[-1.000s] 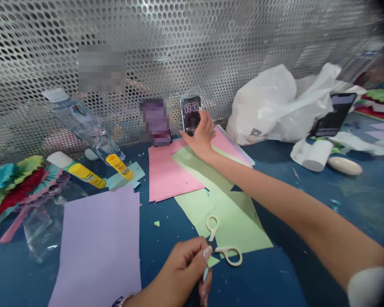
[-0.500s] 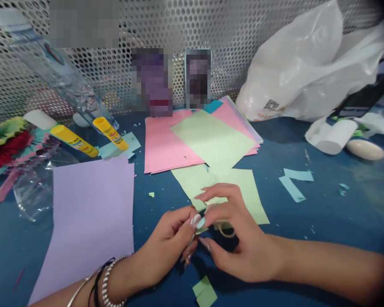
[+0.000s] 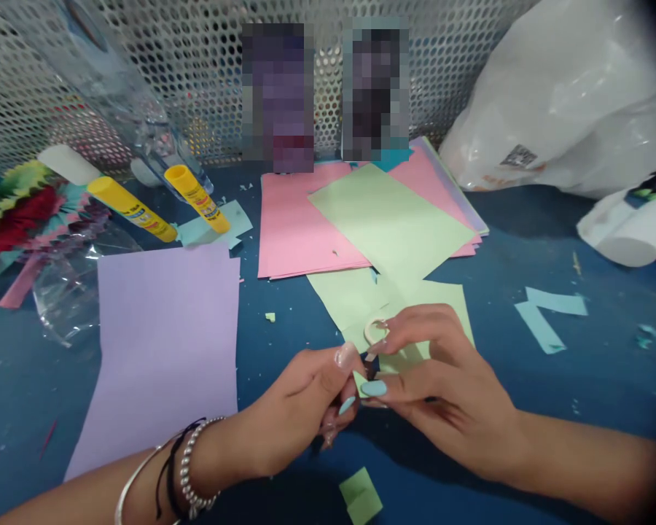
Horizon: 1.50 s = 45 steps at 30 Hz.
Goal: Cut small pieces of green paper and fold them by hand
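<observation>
My left hand, with beads and bands at the wrist, is closed low in the middle of the view. Out of its fingertips stick a white ring handle and a short dark part, which look like small scissors; the blades are hidden. My right hand pinches a small light green paper piece between thumb and forefinger, right against the left fingertips. Its other fingers curl above, near the ring. Beneath the hands lies a light green sheet. A small green paper square rests on the table below them.
A purple sheet lies at left, with yellow glue sticks and a clear bottle behind. Pink sheets are stacked at the back. Blue strips and a white plastic bag are at right.
My right hand has closed its thumb and forefinger on the green paper piece. The white ring has turned upward beside my left fingertips. The camera view has shifted a little.
</observation>
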Each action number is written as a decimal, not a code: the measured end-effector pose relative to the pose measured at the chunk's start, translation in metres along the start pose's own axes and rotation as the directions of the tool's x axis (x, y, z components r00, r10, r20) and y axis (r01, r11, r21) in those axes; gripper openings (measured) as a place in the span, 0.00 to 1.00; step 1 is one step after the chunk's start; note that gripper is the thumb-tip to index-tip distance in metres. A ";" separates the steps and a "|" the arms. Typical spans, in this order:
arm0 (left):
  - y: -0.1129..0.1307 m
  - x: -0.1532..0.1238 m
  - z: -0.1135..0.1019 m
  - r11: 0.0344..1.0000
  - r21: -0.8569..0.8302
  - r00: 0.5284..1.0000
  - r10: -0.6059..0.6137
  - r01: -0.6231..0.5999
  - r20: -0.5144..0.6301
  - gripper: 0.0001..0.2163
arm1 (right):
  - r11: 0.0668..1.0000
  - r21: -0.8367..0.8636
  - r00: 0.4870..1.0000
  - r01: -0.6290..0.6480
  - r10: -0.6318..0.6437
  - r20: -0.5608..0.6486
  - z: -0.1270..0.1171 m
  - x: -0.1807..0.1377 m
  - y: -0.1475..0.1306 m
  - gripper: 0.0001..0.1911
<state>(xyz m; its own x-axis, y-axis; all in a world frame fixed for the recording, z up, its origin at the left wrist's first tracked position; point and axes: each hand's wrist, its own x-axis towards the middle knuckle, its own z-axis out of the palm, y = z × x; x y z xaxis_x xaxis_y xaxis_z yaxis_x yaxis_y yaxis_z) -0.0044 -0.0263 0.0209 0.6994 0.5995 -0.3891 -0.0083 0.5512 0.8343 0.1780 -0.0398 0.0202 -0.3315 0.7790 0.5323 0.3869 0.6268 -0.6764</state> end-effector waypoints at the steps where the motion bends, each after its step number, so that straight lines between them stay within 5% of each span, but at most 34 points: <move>1: 0.000 -0.001 0.000 1.000 0.013 1.000 0.000 0.000 0.007 0.22 | 1.000 -0.009 1.000 0.005 -0.005 -0.019 -0.001 0.000 0.000 0.12; 15: 0.001 -0.005 -0.002 0.961 0.269 0.998 0.055 -0.062 0.036 0.16 | 0.998 -0.064 1.000 0.006 -0.005 0.019 -0.004 0.002 0.003 0.09; 45: -0.001 -0.004 0.000 0.969 0.243 0.999 0.033 -0.033 0.006 0.18 | 0.994 -0.105 1.000 0.023 -0.022 0.009 -0.003 0.001 0.001 0.08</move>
<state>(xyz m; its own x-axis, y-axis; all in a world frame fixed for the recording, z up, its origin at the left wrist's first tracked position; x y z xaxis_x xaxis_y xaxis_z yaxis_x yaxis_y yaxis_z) -0.0072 -0.0286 0.0217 0.7028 0.6140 -0.3593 0.1422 0.3736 0.9166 0.1806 -0.0383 0.0217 -0.3476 0.7645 0.5429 0.4671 0.6432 -0.6067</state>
